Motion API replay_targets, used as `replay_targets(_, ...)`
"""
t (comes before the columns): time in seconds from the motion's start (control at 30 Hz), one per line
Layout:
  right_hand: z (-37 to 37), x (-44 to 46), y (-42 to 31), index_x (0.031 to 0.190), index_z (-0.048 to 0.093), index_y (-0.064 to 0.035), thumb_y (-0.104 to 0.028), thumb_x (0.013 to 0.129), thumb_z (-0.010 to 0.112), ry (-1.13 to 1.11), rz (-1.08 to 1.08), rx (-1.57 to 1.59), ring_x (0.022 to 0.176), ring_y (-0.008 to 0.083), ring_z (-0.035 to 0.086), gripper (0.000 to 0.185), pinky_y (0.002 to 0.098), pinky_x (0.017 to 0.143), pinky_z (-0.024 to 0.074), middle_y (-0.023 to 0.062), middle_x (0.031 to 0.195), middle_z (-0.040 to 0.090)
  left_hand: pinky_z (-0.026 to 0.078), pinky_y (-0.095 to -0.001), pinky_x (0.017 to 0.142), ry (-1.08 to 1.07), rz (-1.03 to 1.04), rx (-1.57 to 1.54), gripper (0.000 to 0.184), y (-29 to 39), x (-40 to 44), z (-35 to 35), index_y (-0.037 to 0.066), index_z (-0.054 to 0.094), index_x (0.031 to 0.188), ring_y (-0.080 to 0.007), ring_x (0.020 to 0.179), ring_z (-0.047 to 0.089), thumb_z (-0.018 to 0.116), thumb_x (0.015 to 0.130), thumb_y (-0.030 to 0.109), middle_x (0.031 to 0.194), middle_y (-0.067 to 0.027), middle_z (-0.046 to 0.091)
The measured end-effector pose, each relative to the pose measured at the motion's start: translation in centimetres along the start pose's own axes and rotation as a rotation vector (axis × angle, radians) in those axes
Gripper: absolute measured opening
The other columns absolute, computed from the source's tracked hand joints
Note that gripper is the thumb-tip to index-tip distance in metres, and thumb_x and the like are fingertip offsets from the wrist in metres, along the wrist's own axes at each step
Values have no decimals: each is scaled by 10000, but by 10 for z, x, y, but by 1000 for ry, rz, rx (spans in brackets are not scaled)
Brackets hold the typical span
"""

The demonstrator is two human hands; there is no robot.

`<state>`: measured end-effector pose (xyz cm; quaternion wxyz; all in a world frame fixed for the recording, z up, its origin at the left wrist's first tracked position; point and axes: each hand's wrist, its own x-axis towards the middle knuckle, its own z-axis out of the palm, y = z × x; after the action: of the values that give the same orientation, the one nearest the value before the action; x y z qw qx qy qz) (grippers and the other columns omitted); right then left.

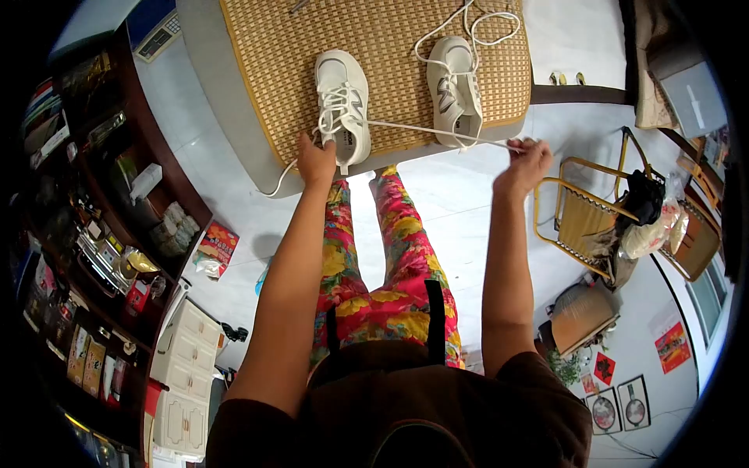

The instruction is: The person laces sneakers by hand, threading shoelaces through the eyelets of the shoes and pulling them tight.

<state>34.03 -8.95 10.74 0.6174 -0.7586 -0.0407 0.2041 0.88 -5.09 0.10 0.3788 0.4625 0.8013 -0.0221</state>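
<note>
The left shoe (pixel 341 90) lies sole down near the front edge of the woven mat (pixel 398 93); its toe points away from you, its heel toward you, and its long axis runs nearly straight ahead, with the toe slightly to your left. The right shoe (pixel 455 93) sits apart from it on the same mat, toe also away from you; its loose lace (pixel 498 40) loops out beyond the toe. The mat lies on a grey pad (pixel 214 86), over a pale, glossy floor (pixel 421 210); dark shelves (pixel 148 101) and a white cabinet (pixel 187 351) stand to your left, with a folding chair (pixel 581 207) to your right.

Your left arm reaches forward and slightly inward; your left hand (pixel 317 160) is against the left shoe's outer side near the heel, fingers bent; it seems to have hold of something there, but the hand's back hides the fingertips, so whether they are closed on it cannot be told. Your right arm reaches almost straight forward, well out to the side; your right hand (pixel 527 160) has thumb and fingers pinched on the working lace (pixel 406 126), which runs taut from the left shoe's eyelets across the right shoe's heel end.
</note>
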Motion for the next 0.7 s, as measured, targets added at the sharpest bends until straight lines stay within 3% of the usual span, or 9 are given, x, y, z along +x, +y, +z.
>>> replay_targets(0.17, -82, 47, -4, 848, 403, -2, -78, 924, 403, 284, 70, -57, 605, 192, 505, 108, 336, 577, 492, 84, 718, 487, 449, -473, 918, -200, -66, -40, 623, 16, 7, -8, -15, 388, 1355, -424, 1052, 578, 585, 802, 193, 1187, -287, 572)
replay_targets(0.27, -102, 37, 1, 867, 489, 16, -51, 900, 488, 202, 179, -193, 664, 187, 540, 75, 316, 618, 483, 96, 752, 535, 469, -492, 844, 67, 331, -58, 600, 36, -25, -47, 30, 383, 1370, -434, 971, 604, 546, 804, 141, 1091, -265, 619)
replay_targets(0.3, -107, 37, -5, 895, 513, 24, -54, 896, 514, 161, 218, -222, 694, 189, 552, 78, 314, 644, 487, 101, 776, 553, 471, -499, 822, 57, 340, -60, 600, 49, -40, -66, 47, 378, 1376, -437, 945, 608, 537, 804, 136, 1060, -262, 627)
replay_targets(0.37, -70, -5, -43, 1039, 559, 26, -66, 895, 573, 116, -233, -747, 814, 182, 571, 172, 305, 743, 481, 94, 855, 593, 475, -513, 779, 53, 371, -77, 604, 74, -68, -108, 82, 369, 1390, -442, 893, 616, 517, 806, 126, 998, -256, 644)
replay_targets(0.43, -29, -64, -91, 1109, 570, 10, -105, 920, 574, -285, -184, -380, 883, 168, 564, 222, 310, 808, 467, 77, 923, 615, 480, -516, 703, 172, 498, -104, 605, 87, -87, -141, 104, 355, 1405, -445, 807, 623, 497, 817, 134, 954, -264, 647)
replay_targets(0.5, 16, -140, -163, 1080, 611, -12, -129, 956, 524, -750, 189, -48, 895, 152, 582, 192, 291, 841, 455, 60, 941, 631, 480, -519, 679, 228, 597, -165, 610, 101, -113, -178, 103, 347, 1410, -437, 784, 627, 490, 818, 130, 956, -259, 650)
replay_targets(0.57, 44, -198, -192, 1175, 593, -13, -201, 958, 542, -1070, 351, 70, 921, 145, 592, 291, 293, 850, 473, 72, 1019, 640, 487, -496, 644, 254, 625, -186, 618, 120, -142, -212, 106, 337, 1419, -421, 757, 633, 497, 823, 134, 959, -229, 657)
replay_targets(0.63, 69, -243, -216, 1265, 521, 28, -166, 965, 513, -1036, 649, 248, 864, 144, 585, 358, 293, 837, 477, 84, 1040, 627, 487, -485, 639, 259, 656, -271, 618, 137, -169, -247, 107, 334, 1423, -411, 750, 634, 501, 828, 129, 937, -209, 661)
replay_targets(0.7, 81, -258, -250, 1249, 497, 43, -125, 962, 497, -912, 686, 333, 819, 146, 571, 332, 289, 804, 486, 84, 1010, 617, 483, -459, 627, 291, 692, -322, 590, 144, -191, -277, 97, 350, 1415, -384, 740, 633, 519, 851, 128, 867, -178, 643)
